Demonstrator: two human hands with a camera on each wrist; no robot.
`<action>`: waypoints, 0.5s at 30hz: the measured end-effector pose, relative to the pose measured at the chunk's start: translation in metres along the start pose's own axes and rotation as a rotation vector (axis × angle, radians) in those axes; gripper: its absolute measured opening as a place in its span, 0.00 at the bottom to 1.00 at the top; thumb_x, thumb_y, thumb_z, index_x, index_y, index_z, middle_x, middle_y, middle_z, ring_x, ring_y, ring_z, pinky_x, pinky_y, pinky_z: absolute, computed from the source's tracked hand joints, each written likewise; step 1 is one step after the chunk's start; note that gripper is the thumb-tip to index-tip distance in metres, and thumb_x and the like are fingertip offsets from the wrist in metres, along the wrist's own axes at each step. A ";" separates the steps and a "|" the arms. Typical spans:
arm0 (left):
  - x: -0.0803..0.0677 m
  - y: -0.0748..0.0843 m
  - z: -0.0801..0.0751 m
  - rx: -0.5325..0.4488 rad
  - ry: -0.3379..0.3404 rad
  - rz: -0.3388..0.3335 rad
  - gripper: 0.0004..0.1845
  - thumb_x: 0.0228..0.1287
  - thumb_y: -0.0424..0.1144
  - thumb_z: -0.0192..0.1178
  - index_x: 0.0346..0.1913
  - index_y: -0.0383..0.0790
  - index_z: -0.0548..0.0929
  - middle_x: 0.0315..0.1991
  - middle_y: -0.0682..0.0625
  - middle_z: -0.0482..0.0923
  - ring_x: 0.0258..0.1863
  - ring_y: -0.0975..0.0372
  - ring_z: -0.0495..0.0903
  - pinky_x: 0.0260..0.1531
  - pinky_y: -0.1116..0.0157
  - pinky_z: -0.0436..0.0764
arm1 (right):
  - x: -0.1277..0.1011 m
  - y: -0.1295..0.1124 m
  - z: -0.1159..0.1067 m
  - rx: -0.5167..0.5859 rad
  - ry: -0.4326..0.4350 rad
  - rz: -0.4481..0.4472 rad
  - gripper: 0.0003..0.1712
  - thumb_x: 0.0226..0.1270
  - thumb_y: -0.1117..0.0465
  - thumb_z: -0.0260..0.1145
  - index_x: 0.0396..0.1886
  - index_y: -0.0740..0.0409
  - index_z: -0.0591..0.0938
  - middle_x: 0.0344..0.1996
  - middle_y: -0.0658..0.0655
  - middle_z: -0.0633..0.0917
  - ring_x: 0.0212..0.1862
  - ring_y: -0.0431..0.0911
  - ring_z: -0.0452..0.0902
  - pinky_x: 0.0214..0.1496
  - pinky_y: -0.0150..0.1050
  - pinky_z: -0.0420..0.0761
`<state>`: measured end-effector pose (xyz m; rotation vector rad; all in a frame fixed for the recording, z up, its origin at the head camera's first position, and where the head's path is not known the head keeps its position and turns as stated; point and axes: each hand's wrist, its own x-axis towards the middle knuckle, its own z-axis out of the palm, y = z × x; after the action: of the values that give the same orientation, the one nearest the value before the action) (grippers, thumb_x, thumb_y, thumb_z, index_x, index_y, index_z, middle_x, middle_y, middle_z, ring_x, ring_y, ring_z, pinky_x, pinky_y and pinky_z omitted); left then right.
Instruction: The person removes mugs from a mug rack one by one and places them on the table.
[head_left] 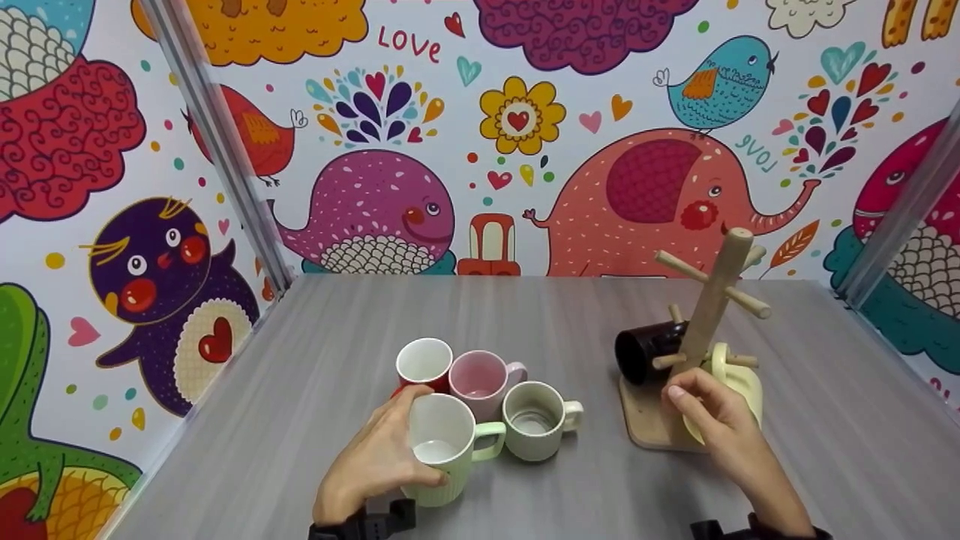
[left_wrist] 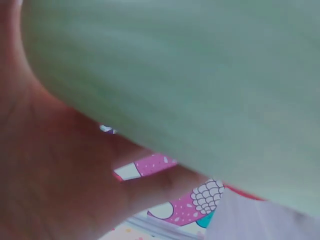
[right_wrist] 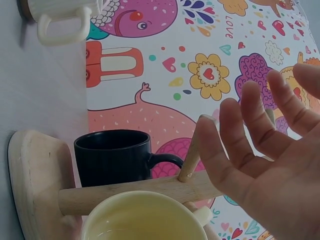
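My left hand (head_left: 379, 450) grips a light green ribbed mug (head_left: 442, 442) that stands on the grey table, fingers round its left side. In the left wrist view the green mug (left_wrist: 200, 75) fills the frame against my palm (left_wrist: 60, 175). My right hand (head_left: 701, 409) is beside a wooden mug tree (head_left: 709, 307), just in front of a pale yellow mug (head_left: 742, 382) hanging low on it. A black mug (head_left: 649, 349) hangs on the tree's left side. The right wrist view shows my right hand (right_wrist: 260, 150) with straight, spread fingers holding nothing, close to the yellow mug (right_wrist: 145, 220) and black mug (right_wrist: 112, 157).
A red mug (head_left: 424, 364), a pink mug (head_left: 480, 379) and a grey-green mug (head_left: 534, 420) stand clustered right behind and beside the green one. The tree stands on a wooden base (head_left: 645, 420). Walls with cartoon animals close off the table (head_left: 525, 315) at the left, back and right.
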<state>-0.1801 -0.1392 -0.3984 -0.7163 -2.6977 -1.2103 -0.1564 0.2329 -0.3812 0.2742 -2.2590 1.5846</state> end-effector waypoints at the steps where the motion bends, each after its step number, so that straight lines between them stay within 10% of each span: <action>1: 0.000 0.000 0.000 0.004 0.003 -0.001 0.47 0.19 0.39 0.76 0.54 0.39 0.68 0.41 0.50 0.74 0.39 0.56 0.74 0.38 0.58 0.73 | 0.000 0.000 0.000 -0.001 0.001 -0.001 0.06 0.65 0.72 0.54 0.29 0.66 0.75 0.26 0.58 0.78 0.31 0.44 0.74 0.33 0.33 0.74; 15: 0.001 -0.011 0.005 0.069 0.030 -0.008 0.46 0.18 0.38 0.75 0.53 0.39 0.68 0.40 0.48 0.74 0.37 0.55 0.75 0.37 0.58 0.74 | -0.001 0.001 0.000 0.039 -0.006 -0.112 0.07 0.63 0.76 0.53 0.27 0.66 0.75 0.24 0.64 0.76 0.29 0.43 0.72 0.31 0.33 0.71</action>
<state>-0.1852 -0.1420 -0.4090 -0.6742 -2.7055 -1.1138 -0.1562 0.2331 -0.3828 0.4087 -2.1783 1.5729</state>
